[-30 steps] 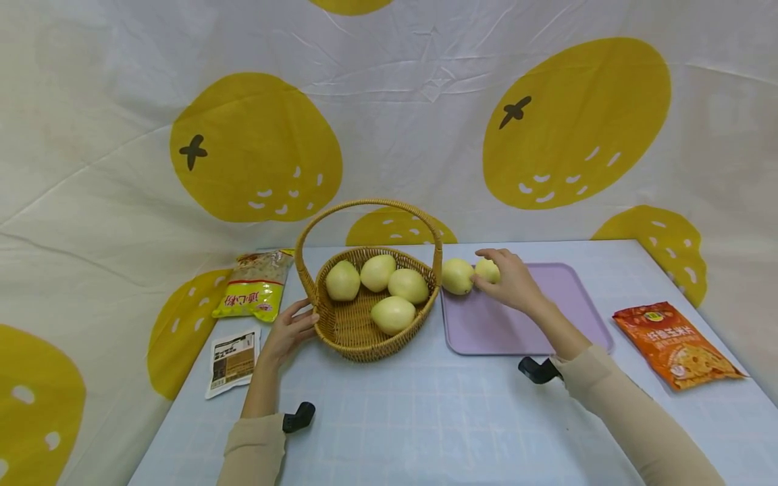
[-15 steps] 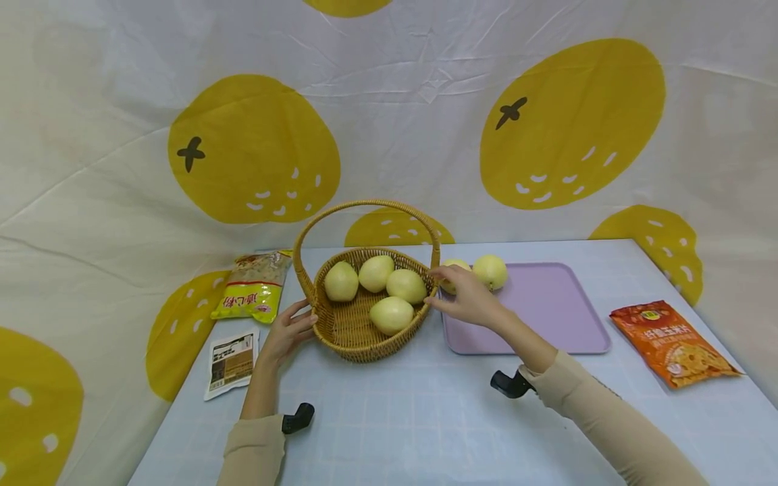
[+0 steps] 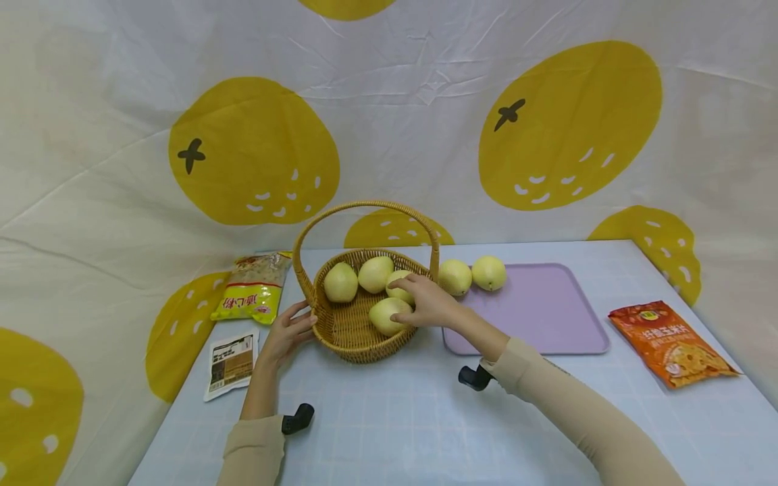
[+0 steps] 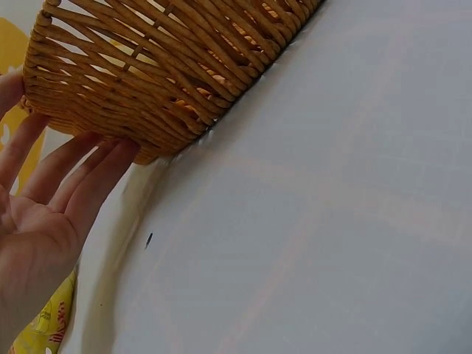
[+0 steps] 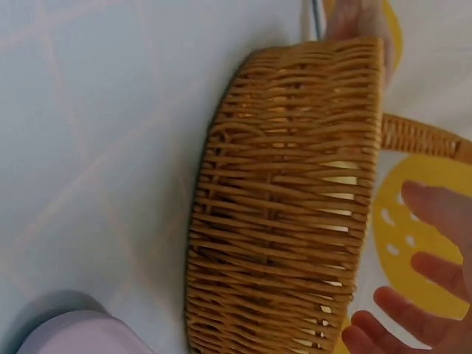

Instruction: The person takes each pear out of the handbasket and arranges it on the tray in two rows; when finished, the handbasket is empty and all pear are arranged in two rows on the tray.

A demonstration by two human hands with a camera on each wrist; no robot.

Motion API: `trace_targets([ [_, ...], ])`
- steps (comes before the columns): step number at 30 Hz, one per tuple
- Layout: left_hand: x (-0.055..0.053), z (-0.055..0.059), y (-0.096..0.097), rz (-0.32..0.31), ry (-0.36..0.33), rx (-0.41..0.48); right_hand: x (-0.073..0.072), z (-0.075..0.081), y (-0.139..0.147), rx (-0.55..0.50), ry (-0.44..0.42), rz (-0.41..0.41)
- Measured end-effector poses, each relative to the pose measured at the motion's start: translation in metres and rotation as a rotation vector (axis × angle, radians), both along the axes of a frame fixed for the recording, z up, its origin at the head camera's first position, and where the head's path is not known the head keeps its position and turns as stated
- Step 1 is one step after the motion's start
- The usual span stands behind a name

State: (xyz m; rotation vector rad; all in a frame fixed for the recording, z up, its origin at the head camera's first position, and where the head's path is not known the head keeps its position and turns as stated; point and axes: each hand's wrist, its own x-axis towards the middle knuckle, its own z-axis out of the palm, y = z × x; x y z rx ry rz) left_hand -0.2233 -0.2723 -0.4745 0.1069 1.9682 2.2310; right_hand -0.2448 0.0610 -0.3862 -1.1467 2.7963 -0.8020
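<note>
A woven wicker basket (image 3: 358, 351) with a tall arched handle holds several pale yellow-green pears (image 3: 341, 282). My left hand (image 3: 288, 334) rests against the basket's left side; in the left wrist view its extended fingers (image 4: 96, 177) touch the woven wall. Over the right part of the basket reaches my right hand (image 3: 428, 304), its thumb and fingers spread around the front right pear (image 3: 384, 316) and the one behind it. The right wrist view shows those fingers (image 5: 413, 313) apart above the rim, and the fruit is mostly hidden by the wall there.
On the right, a purple tray (image 3: 541, 314) carries two more pears (image 3: 489, 273) at its back left corner. An orange-red snack bag (image 3: 671, 344) lies farther right. Left of the basket are a yellow food bag (image 3: 252, 287) and a small white-and-brown packet (image 3: 232, 363).
My right hand has moved left, from the pears on the tray to above the pears in the basket. Both tray pears stay at the tray's back left. The left hand has hardly moved.
</note>
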Motion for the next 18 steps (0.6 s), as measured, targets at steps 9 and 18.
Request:
trace_targets([
  [9,-0.001,0.000,0.001,0.012,-0.022,0.005,-0.011,-0.015,-0.020,0.166,-0.036,0.054],
  [18,-0.001,0.000,0.000,0.010,0.001,0.017,-0.016,-0.018,-0.031,0.208,-0.039,0.071],
])
